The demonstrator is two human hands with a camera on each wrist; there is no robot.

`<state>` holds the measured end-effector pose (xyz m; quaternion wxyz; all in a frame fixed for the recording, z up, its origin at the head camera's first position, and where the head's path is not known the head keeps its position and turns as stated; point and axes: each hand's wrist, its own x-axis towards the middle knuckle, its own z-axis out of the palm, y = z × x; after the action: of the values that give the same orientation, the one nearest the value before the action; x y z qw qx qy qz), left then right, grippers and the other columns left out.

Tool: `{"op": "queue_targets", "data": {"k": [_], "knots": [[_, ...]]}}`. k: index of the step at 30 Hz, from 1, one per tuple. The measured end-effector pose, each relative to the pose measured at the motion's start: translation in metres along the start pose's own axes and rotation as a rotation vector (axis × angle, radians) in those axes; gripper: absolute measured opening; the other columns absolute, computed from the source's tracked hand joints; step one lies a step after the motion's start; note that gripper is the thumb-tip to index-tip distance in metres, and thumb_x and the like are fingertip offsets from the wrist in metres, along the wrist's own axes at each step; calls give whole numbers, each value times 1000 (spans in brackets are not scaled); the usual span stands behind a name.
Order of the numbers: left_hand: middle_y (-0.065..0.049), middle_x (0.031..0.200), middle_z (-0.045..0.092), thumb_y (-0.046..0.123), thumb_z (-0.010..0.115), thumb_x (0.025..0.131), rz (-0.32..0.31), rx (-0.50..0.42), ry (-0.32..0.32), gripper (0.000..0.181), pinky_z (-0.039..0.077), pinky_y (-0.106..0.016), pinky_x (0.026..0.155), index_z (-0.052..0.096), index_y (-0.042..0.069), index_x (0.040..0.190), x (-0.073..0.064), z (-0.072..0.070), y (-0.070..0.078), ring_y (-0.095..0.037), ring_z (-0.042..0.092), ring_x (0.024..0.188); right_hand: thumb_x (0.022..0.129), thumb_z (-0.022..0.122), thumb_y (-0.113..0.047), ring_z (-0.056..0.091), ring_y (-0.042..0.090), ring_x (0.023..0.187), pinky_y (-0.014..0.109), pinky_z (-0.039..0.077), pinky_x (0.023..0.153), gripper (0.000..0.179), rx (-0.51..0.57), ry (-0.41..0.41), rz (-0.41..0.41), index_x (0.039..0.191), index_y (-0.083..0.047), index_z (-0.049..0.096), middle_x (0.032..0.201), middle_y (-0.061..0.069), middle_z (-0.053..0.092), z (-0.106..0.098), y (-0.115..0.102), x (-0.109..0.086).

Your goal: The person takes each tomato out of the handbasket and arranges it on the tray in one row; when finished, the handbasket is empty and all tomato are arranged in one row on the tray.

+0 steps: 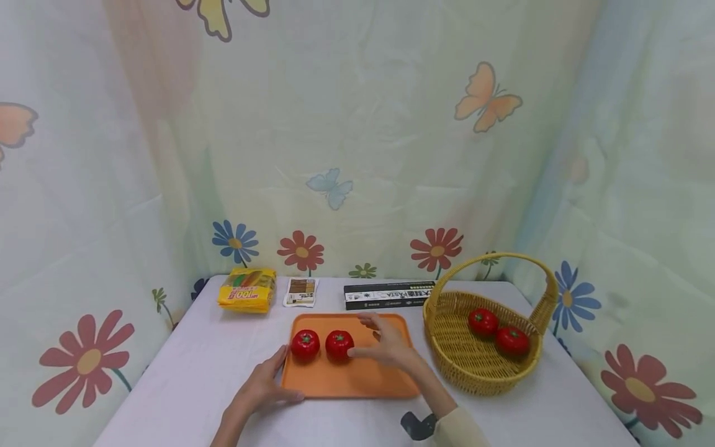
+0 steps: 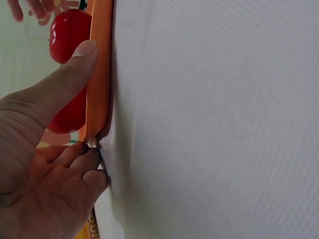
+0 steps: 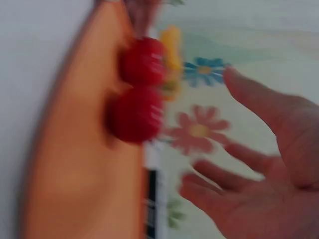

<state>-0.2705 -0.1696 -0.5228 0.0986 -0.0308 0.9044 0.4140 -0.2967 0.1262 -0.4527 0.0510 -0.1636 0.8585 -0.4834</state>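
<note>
Two red tomatoes, the left one (image 1: 305, 345) and the right one (image 1: 339, 346), sit side by side on an orange tray (image 1: 346, 389). At the tray's near left corner my left hand (image 1: 267, 383) holds the edge. In the left wrist view its thumb lies against the front rim, with the other fingers bent by the corner. Above the tray, just right of the right tomato, my right hand (image 1: 386, 346) hovers with fingers spread and nothing in it. The right wrist view, blurred, shows a gap between that hand (image 3: 269, 164) and the tomatoes.
A yellow wicker basket (image 1: 455, 347) with a tall handle stands right of the tray, with two more tomatoes (image 1: 497, 332) inside. Behind the tray lie a yellow packet (image 1: 247, 290), a small sachet (image 1: 301, 292) and a long black-and-white pasta box (image 1: 388, 295). Patterned curtains enclose the table.
</note>
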Motion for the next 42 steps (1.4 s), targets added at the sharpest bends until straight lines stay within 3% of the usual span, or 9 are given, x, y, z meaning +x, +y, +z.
{"op": "queue_targets", "data": {"k": [3, 7, 10, 13, 17, 22, 29, 35, 42], "knots": [[-25, 165, 46, 36, 104, 68, 0, -9, -1, 124, 38, -68, 123, 36, 0, 166, 1, -1, 1, -49, 37, 155, 91, 89, -19, 62, 40, 134, 60, 51, 116, 59, -40, -202, -86, 141, -3, 64, 141, 16, 68, -53, -12, -21], [-24, 165, 46, 35, 104, 69, -2, 7, -5, 124, 38, -67, 123, 35, 1, 167, 0, -2, 6, -48, 37, 155, 100, 79, -15, 69, 36, 124, 43, 60, 108, 42, 33, -433, -163, 137, 1, 65, 134, 19, 71, -129, -4, -46], [-24, 165, 46, 34, 103, 70, 3, 26, -1, 123, 39, -66, 123, 35, 0, 166, 0, -3, 9, -48, 38, 155, 103, 73, -10, 72, 35, 116, 31, 63, 101, 36, 51, -375, -171, 135, 6, 65, 127, 25, 72, -178, 18, -53], [-25, 165, 46, 33, 103, 70, 2, 29, 0, 122, 39, -66, 122, 36, 0, 166, 0, -4, 10, -48, 38, 155, 105, 72, -18, 73, 31, 114, 28, 63, 98, 39, -49, -121, -93, 136, 4, 65, 126, 23, 74, -205, 41, -50], [-26, 165, 46, 33, 103, 70, -14, 23, -7, 122, 39, -66, 123, 36, -1, 166, 0, -3, 8, -49, 38, 154, 106, 73, -32, 70, 38, 122, 43, 63, 104, 51, -164, 215, 55, 141, 4, 64, 133, 24, 72, -207, 73, -31], [-26, 163, 47, 32, 103, 70, -3, 15, -10, 121, 39, -66, 123, 37, -3, 165, 1, -2, 3, -49, 40, 154, 106, 74, -31, 66, 49, 124, 60, 57, 107, 53, -235, 400, 122, 137, 10, 64, 133, 33, 69, -202, 104, -9], [-27, 162, 49, 32, 103, 70, 0, 46, -17, 119, 41, -65, 122, 38, -2, 164, 0, 0, 5, -49, 42, 152, 97, 83, -21, 66, 51, 119, 63, 56, 105, 53, -262, 381, 200, 131, 15, 65, 127, 35, 70, -202, 126, -7], [-27, 161, 49, 32, 104, 70, -2, 47, -9, 120, 42, -65, 121, 38, -2, 164, 0, 2, 7, -49, 43, 151, 94, 84, -9, 57, 54, 128, 67, 48, 114, 59, -197, 292, 303, 139, 17, 58, 139, 40, 60, -208, 140, -10], [-29, 161, 49, 31, 104, 68, 2, 31, -10, 120, 42, -65, 121, 39, -4, 163, 1, 2, 5, -50, 43, 151, 93, 87, -19, 59, 51, 122, 66, 52, 110, 70, -253, 217, 351, 143, 17, 55, 140, 41, 57, -205, 143, -9]]}}
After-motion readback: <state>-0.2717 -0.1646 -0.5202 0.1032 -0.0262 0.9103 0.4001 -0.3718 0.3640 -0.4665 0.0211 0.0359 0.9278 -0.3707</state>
